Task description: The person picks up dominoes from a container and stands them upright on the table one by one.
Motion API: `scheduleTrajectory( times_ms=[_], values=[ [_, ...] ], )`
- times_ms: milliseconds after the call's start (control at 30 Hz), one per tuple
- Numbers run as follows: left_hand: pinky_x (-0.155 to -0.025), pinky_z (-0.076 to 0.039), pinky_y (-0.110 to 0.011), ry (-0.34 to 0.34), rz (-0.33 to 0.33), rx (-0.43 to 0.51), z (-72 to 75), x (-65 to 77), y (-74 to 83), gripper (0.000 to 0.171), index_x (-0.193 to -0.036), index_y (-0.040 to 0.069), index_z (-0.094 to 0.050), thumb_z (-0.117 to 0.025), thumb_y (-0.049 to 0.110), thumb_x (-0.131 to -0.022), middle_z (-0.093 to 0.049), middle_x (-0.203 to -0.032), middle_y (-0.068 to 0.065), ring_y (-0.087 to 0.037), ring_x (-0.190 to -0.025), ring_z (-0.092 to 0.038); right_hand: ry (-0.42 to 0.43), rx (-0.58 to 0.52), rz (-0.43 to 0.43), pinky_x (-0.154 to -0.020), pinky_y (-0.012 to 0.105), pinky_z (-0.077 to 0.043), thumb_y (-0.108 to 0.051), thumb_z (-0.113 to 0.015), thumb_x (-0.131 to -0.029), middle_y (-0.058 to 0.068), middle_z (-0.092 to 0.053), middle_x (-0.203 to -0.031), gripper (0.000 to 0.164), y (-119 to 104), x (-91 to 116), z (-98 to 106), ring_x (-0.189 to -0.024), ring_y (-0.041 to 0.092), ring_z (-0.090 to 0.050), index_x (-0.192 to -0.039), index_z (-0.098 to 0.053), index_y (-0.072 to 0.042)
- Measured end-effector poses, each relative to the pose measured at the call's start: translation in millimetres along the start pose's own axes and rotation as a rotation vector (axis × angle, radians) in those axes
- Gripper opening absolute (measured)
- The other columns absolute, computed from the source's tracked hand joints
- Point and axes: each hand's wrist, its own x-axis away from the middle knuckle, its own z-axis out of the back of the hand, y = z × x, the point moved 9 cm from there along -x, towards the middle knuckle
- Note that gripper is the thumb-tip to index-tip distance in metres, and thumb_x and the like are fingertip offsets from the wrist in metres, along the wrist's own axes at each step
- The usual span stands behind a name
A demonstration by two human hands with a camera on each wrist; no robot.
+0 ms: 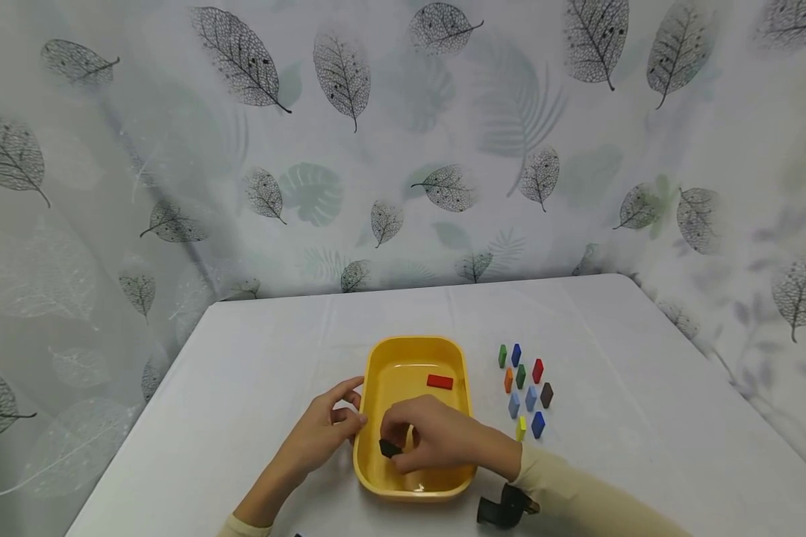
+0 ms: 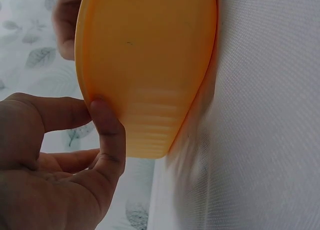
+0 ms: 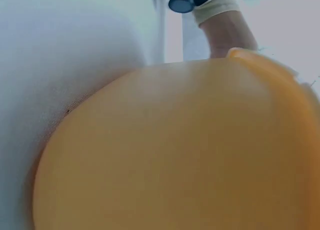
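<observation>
A yellow plastic tray [image 1: 413, 344] with rounded corners sits on the white table. My left hand [image 1: 319, 436] is at its left side; in the left wrist view the thumb and a finger [image 2: 107, 120] pinch the rim of the tray [image 2: 150, 54]. Over the tray's near half, my right hand [image 1: 436, 432] pinches a small black block [image 1: 389, 448] between thumb and fingers. Inside the tray, toward the far right, lies a red block [image 1: 439, 382]. The right wrist view is mostly filled by the tray's outer wall [image 3: 165, 150], which hides the right hand there.
Right of the tray, several small upright blocks stand in loose rows, among them a red block [image 1: 538, 370], a dark brown block [image 1: 546, 395], an orange block [image 1: 508, 380] and a yellow block [image 1: 521, 428]. A black wrist-worn device [image 1: 504, 509] shows below my right sleeve.
</observation>
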Motion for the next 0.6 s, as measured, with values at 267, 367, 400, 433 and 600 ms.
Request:
scheduleTrajectory(
  times_ms=[267, 367, 400, 433, 600],
  values=[
    [-0.067, -0.053, -0.027, 0.004, 0.001, 0.007, 0.9, -0.6, -1.2, 0.061, -0.152, 0.001, -0.047, -0.068, 0.001, -0.095, -0.051, -0.116, -0.013, -0.023, -0.077, -0.06, 0.115, -0.198, 0.043, -0.077, 0.033, -0.06, -0.014, -0.082, -0.088, -0.011, -0.068, -0.097, 0.023, -9.2, 21.4, 21.7, -0.089, 0.01, -0.065, -0.107, -0.07, -0.019],
    [-0.066, -0.053, -0.027, 0.002, -0.001, 0.008, 1.1, -0.9, -1.2, 0.061, -0.152, 0.001, -0.047, -0.068, 0.001, -0.095, -0.051, -0.116, -0.013, -0.023, -0.077, -0.06, 0.16, -0.212, 0.074, -0.077, 0.035, -0.06, -0.015, -0.081, -0.089, -0.009, -0.068, -0.098, 0.022, -14.5, 29.8, 31.6, -0.091, 0.012, -0.065, -0.108, -0.07, -0.018],
    [-0.066, -0.054, -0.028, 0.002, -0.003, 0.007, 1.2, -0.9, -1.1, 0.061, -0.152, 0.001, -0.047, -0.068, 0.001, -0.095, -0.052, -0.116, -0.013, -0.023, -0.077, -0.06, 0.174, -0.215, 0.087, -0.077, 0.036, -0.06, -0.016, -0.08, -0.09, -0.008, -0.068, -0.098, 0.022, -16.2, 32.7, 35.1, -0.091, 0.013, -0.065, -0.109, -0.07, -0.018],
    [-0.066, -0.054, -0.028, 0.002, -0.006, 0.007, 1.3, -0.9, -0.9, 0.061, -0.152, 0.0, -0.047, -0.068, 0.001, -0.095, -0.052, -0.116, -0.013, -0.023, -0.077, -0.06, 0.19, -0.215, 0.101, -0.077, 0.036, -0.061, -0.016, -0.08, -0.09, -0.007, -0.068, -0.098, 0.022, -18.1, 35.4, 38.7, -0.092, 0.014, -0.066, -0.11, -0.07, -0.017],
    [-0.066, -0.054, -0.03, -0.004, -0.017, 0.012, -0.3, 0.3, -0.5, 0.062, -0.152, 0.0, -0.046, -0.068, 0.002, -0.095, -0.052, -0.117, -0.013, -0.023, -0.077, -0.06, 0.255, -0.202, 0.147, -0.073, 0.038, -0.061, -0.015, -0.08, -0.091, -0.003, -0.069, -0.098, 0.022, -25.5, 50.7, 55.3, -0.09, 0.018, -0.066, -0.111, -0.07, -0.012]
  ],
)
